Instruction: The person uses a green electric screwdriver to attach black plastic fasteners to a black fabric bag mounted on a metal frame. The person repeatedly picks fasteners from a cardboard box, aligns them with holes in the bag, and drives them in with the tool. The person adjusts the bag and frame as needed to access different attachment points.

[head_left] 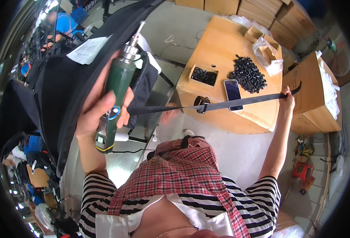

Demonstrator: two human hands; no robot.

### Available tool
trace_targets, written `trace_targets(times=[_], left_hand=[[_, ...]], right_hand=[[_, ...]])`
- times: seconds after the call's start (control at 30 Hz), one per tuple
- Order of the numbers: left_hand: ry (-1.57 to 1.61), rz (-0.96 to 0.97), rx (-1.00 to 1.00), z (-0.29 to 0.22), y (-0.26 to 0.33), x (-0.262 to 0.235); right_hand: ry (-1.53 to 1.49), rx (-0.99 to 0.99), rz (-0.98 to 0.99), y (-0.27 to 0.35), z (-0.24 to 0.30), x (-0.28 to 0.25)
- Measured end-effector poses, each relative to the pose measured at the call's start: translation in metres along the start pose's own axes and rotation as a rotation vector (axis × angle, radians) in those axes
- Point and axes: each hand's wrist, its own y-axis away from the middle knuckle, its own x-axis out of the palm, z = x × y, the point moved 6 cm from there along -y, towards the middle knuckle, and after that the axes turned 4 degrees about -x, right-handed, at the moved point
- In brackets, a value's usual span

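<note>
My left hand (97, 105) is closed around a green electric screwdriver (121, 77), whose metal bit points up and away. Large black fabric (61, 91) with a white paper sheet (88, 50) on it lies behind and left of that hand. From the fabric side a black webbing strap (250, 101) runs right, stretched nearly straight, with a black plastic buckle (201, 104) partway along. Near the strap's far right end, my right hand (287, 100) pinches it, and a short tail sticks out beyond the fingers.
Below the strap stands a large carton (210, 43) holding a pile of small black parts (247, 74), a small box of similar parts (204, 76), a phone (233, 90) and a plastic bag (276, 66). Another carton (312, 99) stands right. A person in blue (65, 24) sits far left.
</note>
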Motion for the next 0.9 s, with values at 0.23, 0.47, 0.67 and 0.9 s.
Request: trace_targets(times=[0.23, 0.47, 0.67, 0.9], left_hand=[[-0.186, 0.052, -0.155, -0.002, 0.013, 0.013], [-0.035, -0.325, 0.063, -0.019, 0.058, 0.007], [-0.353, -0.511, 0.181, -0.071, 0.063, -0.006], [-0.476, -0.634, 0.194, -0.094, 0.067, -0.018]], right_hand=[[0.596, -0.183, -0.132, -0.054, -0.009, 0.037], [0.817, -0.274, -0.046, -0.089, -0.079, 0.077], [0.676, -0.106, 0.202, -0.115, -0.141, 0.119], [0.594, -0.059, 0.648, -0.033, -0.188, 0.241]])
